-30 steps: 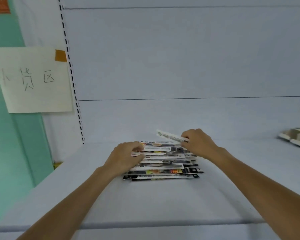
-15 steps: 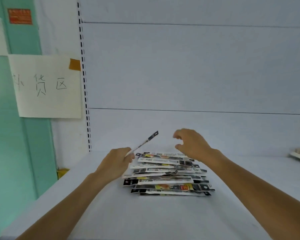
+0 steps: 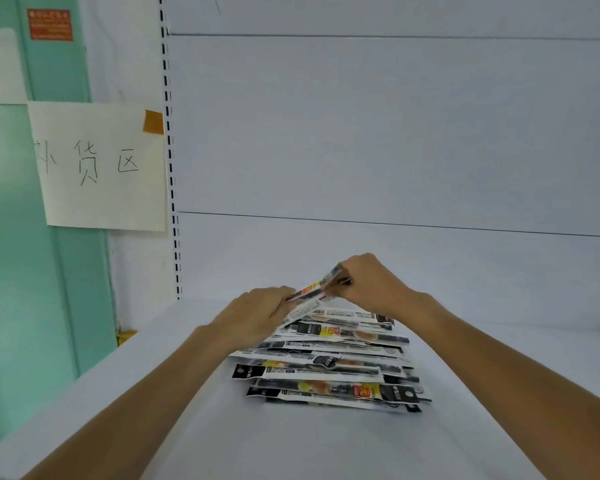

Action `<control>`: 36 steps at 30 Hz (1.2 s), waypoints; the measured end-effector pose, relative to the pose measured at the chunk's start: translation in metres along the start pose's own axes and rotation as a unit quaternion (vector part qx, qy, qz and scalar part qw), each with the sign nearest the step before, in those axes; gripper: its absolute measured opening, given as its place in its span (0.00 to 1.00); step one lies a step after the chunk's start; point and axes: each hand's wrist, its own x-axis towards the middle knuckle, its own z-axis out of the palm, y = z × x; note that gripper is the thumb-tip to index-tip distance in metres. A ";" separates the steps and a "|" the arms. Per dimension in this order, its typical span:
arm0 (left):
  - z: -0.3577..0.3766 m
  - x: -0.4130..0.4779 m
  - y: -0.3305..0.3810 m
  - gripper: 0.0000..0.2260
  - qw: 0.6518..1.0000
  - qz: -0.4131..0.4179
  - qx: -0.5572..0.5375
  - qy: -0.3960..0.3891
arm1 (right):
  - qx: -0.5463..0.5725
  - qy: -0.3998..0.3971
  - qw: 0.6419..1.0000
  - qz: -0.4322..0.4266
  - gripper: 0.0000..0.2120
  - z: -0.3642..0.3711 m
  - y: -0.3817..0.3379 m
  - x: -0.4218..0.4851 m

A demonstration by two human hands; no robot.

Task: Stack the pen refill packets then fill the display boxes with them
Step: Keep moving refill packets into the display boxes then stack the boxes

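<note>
One refill packet (image 3: 314,292) is pinched at its ends, tilted, by left hand (image 3: 257,318) and right hand (image 3: 371,284), just above the packet pile (image 3: 329,368) spread beneath them on the shelf (image 3: 291,445).

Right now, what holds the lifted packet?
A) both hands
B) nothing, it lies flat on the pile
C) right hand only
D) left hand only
A: the left hand grips the lower end of the packet and the right hand pinches its upper end, tilted above the pile.
</note>
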 end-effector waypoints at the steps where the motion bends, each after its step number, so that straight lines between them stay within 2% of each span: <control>1: 0.003 0.002 0.000 0.12 1.000 -0.004 -0.014 -0.019 | 0.015 0.005 1.000 -0.003 0.06 -0.002 0.001 0.001; 4: 0.010 0.007 -0.001 0.09 0.996 -0.009 -0.086 -0.005 | 0.066 0.008 0.998 -0.001 0.09 -0.003 0.011 -0.001; 7: 0.009 0.011 0.001 0.12 0.993 -0.010 -0.119 0.022 | 0.106 0.020 0.994 0.028 0.19 -0.002 0.026 -0.002; 9: 0.008 0.014 0.003 0.10 0.990 -0.014 -0.137 0.027 | 0.119 0.010 0.991 0.060 0.25 -0.001 0.033 -0.001; 11: 0.009 0.014 0.002 0.07 0.986 -0.029 -0.159 0.040 | 0.181 -0.018 0.979 0.091 0.28 -0.001 0.039 0.000; 13: 0.009 0.014 0.003 0.10 0.981 -0.049 -0.178 0.054 | 0.253 -0.038 0.961 0.107 0.30 -0.001 0.042 0.002; 14: 0.008 0.014 0.004 0.12 0.980 -0.056 -0.180 0.059 | 0.255 -0.037 0.961 0.105 0.30 -0.001 0.043 0.003; 16: 0.006 0.014 0.006 0.14 0.977 -0.072 -0.191 0.054 | 0.212 -0.010 0.973 0.088 0.32 0.000 0.041 0.005; 18: 0.003 0.014 0.009 0.11 0.972 -0.089 -0.214 0.025 | 0.178 0.055 0.980 0.065 0.34 0.003 0.035 0.009; 21: 0.002 0.014 0.013 0.09 0.959 -0.122 -0.253 -0.018 | 0.198 0.135 0.970 0.038 0.35 0.007 0.025 0.017; 25: -0.003 0.011 0.014 0.13 0.958 -0.115 -0.261 0.016 | 0.214 0.183 0.959 0.027 0.34 0.011 0.008 0.024; 28: -0.006 0.009 0.010 0.05 0.953 -0.102 -0.282 0.047 | 0.147 0.235 0.961 0.018 0.33 0.021 0.000 0.026; 30: -0.009 0.007 0.007 0.03 0.927 -0.110 -0.350 0.078 | 0.176 0.188 0.963 0.073 0.35 0.025 -0.007 0.027; 32: -0.012 0.006 0.007 0.01 0.908 -0.123 -0.391 0.087 | 0.253 0.076 0.960 0.095 0.33 0.027 -0.019 0.027; 34: -0.014 0.004 0.007 0.02 0.924 -0.125 -0.356 0.069 | 0.227 -0.001 0.973 0.029 0.25 0.034 -0.032 0.026; 36: -0.015 0.002 0.008 0.04 0.934 -0.140 -0.324 0.055 | 0.207 -0.001 0.978 -0.015 0.19 0.042 -0.041 0.027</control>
